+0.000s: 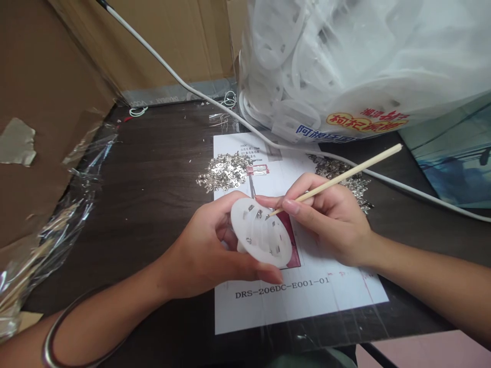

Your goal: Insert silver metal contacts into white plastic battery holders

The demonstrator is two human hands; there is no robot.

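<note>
My left hand (215, 250) grips a round white plastic piece (261, 232) by its edge, tilted above a printed sheet. Small metal parts sit in several slots of the piece. Between the thumb and fingers of my right hand (326, 214) is a thin wooden stick (345, 175). Its lower tip meets the white piece near one of the metal parts. Beyond my left hand lies a pile of small metal clips (226, 171); another pile of metal parts (358, 189) is behind my right hand.
A big clear bag (345, 56) of white plastic pieces stands at the back right. A white cable (172, 73) crosses the dark table (153, 138). Cardboard (46, 66) and clear plastic wrap are on the left. The printed sheet (245, 317) lies under my hands.
</note>
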